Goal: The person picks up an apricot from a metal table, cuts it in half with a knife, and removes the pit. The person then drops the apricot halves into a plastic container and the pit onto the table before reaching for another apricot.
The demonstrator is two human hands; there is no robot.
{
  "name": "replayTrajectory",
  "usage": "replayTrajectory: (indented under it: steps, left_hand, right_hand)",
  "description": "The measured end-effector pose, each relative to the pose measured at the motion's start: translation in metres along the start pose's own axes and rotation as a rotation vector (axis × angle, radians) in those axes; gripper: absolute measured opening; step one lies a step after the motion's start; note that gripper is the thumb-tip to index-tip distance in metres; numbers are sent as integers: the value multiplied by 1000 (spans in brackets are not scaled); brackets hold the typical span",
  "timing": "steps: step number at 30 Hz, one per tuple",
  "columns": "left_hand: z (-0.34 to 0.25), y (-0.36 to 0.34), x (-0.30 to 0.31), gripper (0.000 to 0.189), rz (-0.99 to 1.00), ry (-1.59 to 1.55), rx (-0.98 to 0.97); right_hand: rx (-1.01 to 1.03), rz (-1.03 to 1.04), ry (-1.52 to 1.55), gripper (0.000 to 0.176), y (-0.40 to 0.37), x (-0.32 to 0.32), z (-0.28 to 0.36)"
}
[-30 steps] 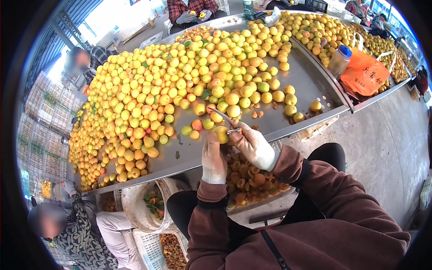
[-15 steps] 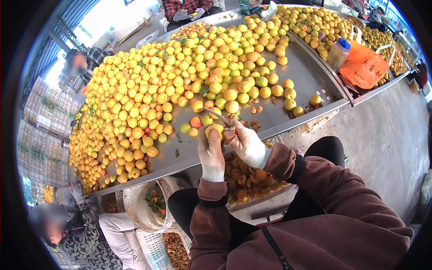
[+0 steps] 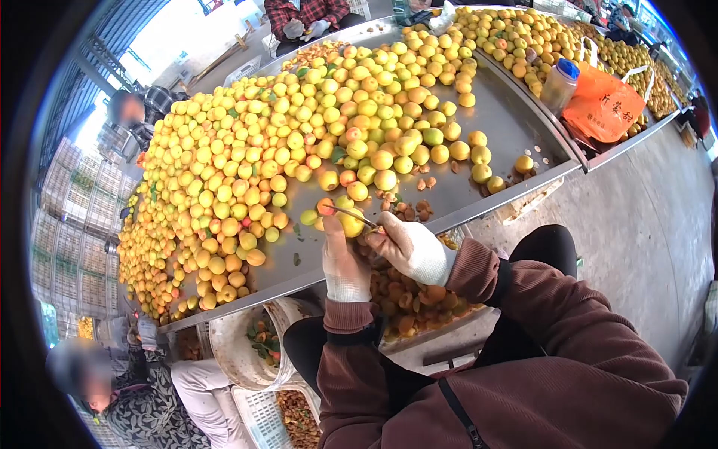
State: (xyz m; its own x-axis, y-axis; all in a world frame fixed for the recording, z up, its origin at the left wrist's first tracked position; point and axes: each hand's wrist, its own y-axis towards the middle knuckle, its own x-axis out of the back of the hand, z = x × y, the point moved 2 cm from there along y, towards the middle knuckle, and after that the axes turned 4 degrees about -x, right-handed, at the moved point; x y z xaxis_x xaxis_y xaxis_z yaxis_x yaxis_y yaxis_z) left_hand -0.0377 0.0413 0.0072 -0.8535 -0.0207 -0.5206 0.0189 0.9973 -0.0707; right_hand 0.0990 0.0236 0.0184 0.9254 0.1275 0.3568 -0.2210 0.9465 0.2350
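My left hand (image 3: 346, 262), in a white glove with stained fingers, is closed round a yellow fruit (image 3: 351, 221) at the table's near edge. My right hand (image 3: 407, 243), gloved too, grips a small knife (image 3: 350, 214), whose thin blade lies across the fruit. The knife's handle is mostly hidden by my fingers. Just beyond my hands, a few loose fruits and brown pits (image 3: 423, 209) lie on the metal table (image 3: 516, 112). A large heap of yellow-orange fruit (image 3: 247, 150) spreads to the left and away.
Below my hands is a container of halved fruit (image 3: 419, 303). To its left stand a white bucket (image 3: 247, 344) with leaves and a white crate (image 3: 258, 419) of pits. An orange bag (image 3: 602, 105) and a blue-lidded jar (image 3: 559, 86) stand at the right. Other people sit around the table.
The knife blade has moved left, across the fruit in my left hand. That fruit now shows a rounded yellow surface instead of a cut face. Both hands have shifted slightly.
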Motion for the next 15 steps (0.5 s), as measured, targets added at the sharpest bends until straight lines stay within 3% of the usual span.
replayTrajectory:
  steps: [5, 9, 15]
  left_hand:
    - [-4, 5, 14, 64, 114, 135, -44]
    - [1, 6, 14, 55, 118, 288, -176]
    - [-12, 0, 6, 52, 164, 427, -258]
  right_hand:
    - [42, -71, -166, 23, -4, 5, 6]
    - [35, -73, -96, 25, -9, 1, -1]
    - [93, 46, -87, 25, -7, 6, -8]
